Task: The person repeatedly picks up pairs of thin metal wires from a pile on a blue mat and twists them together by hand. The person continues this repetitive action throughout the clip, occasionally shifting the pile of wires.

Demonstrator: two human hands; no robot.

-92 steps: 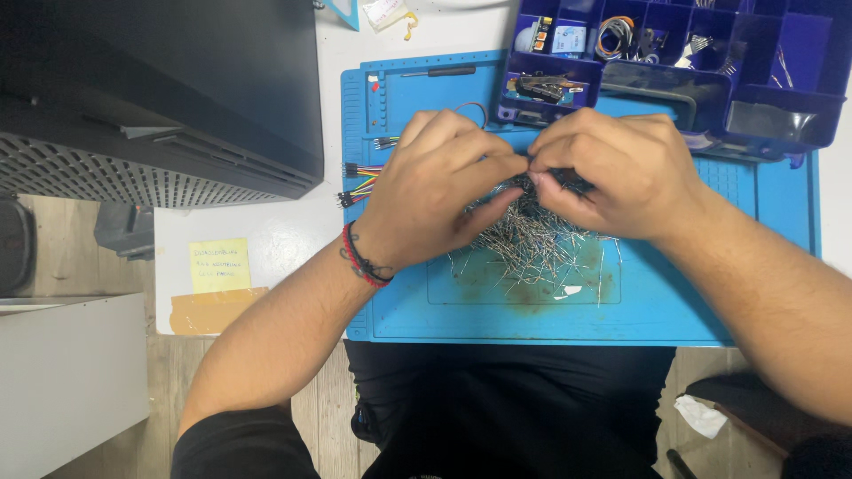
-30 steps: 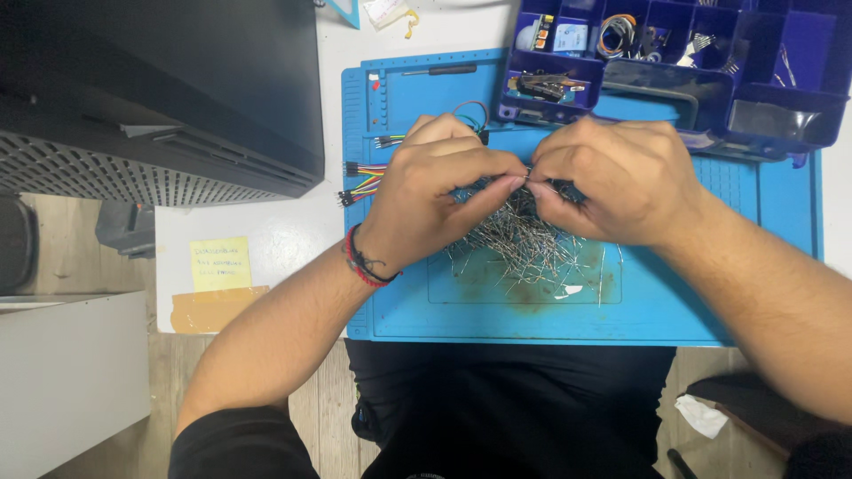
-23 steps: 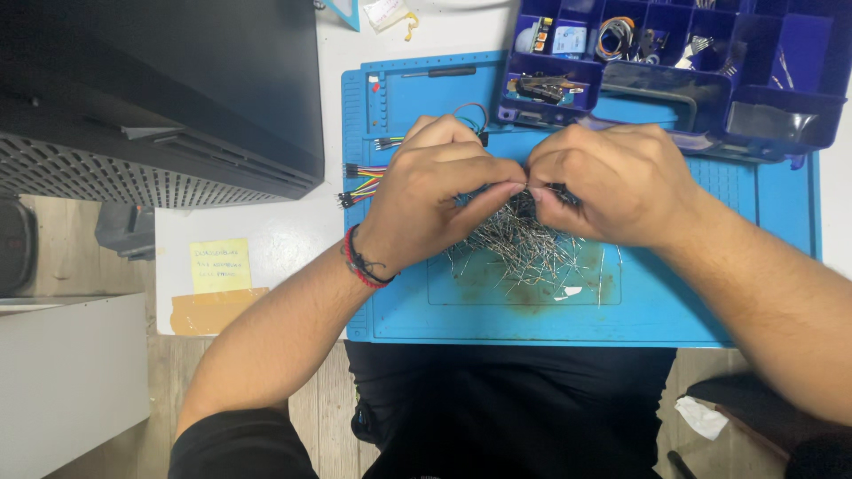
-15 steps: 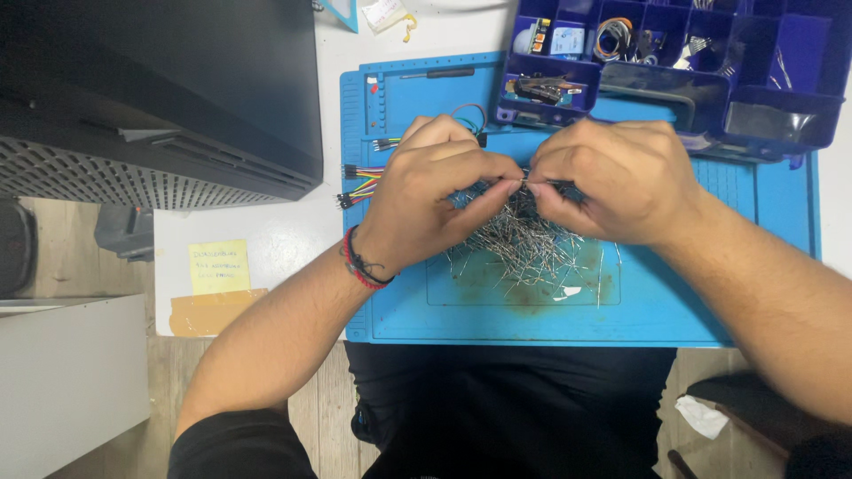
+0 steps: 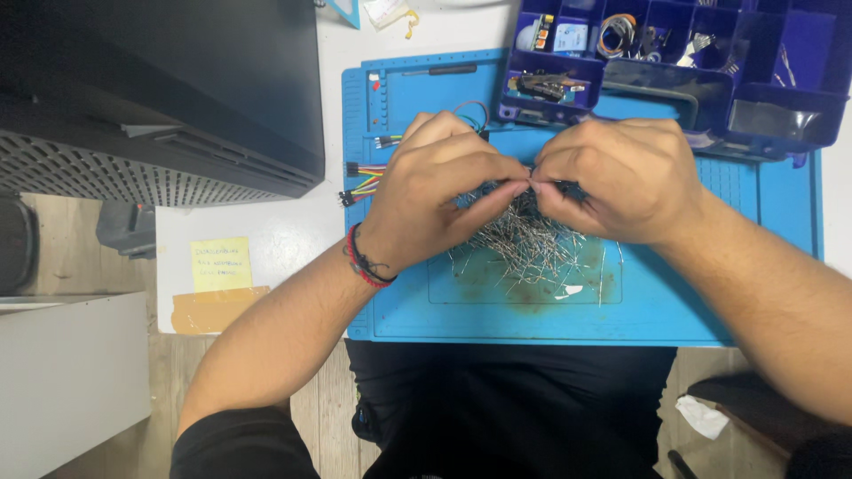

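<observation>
My left hand (image 5: 439, 200) and my right hand (image 5: 617, 177) meet fingertip to fingertip above a tangled pile of thin metal wire leads (image 5: 532, 244) on a blue work mat (image 5: 657, 306). Both hands pinch at the top of the pile, around a small dark part that the fingers mostly hide. A red and black band circles my left wrist. Coloured jumper wires (image 5: 359, 182) lie on the mat just left of my left hand.
A dark blue compartment box (image 5: 763, 84) with small parts stands at the mat's far right corner. A large black case (image 5: 160, 89) fills the left. A yellow sticky note (image 5: 220, 264) and brown tape lie on the white table.
The hands have stayed over the pile, with only small finger movements; their fingertips are now pressed closer together.
</observation>
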